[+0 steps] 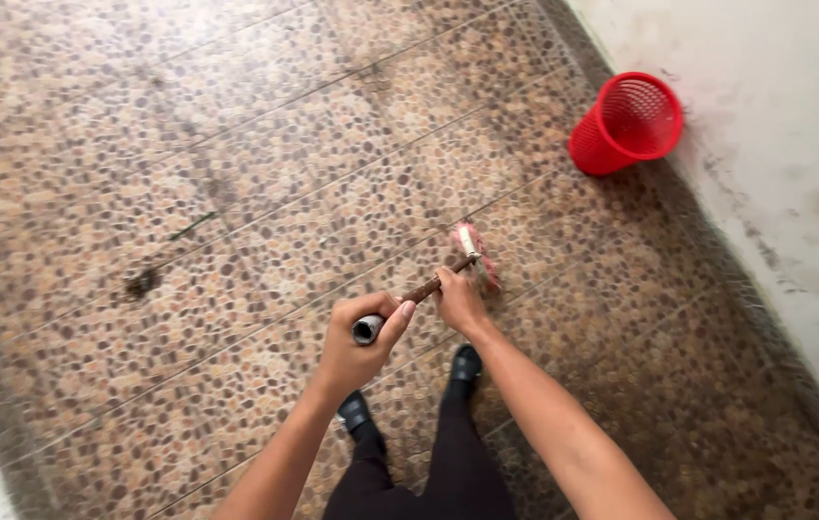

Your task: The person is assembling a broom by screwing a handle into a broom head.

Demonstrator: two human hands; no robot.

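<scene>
Both my hands grip a long broom handle [426, 289], brown with a grey capped top end. My left hand [359, 344] is closed around the top of the handle near the cap. My right hand [458, 301] holds it lower down. The pink broom head [476, 254] rests on the pebble-patterned tile floor [265, 183] just beyond my right hand. My black shoes [465, 364] stand below the hands.
A red mesh wastebasket [625, 122] stands at the upper right against a stained white wall [785, 144]. A dark clump of dirt [142, 283] and a thin green sliver [193, 225] lie on the floor to the left.
</scene>
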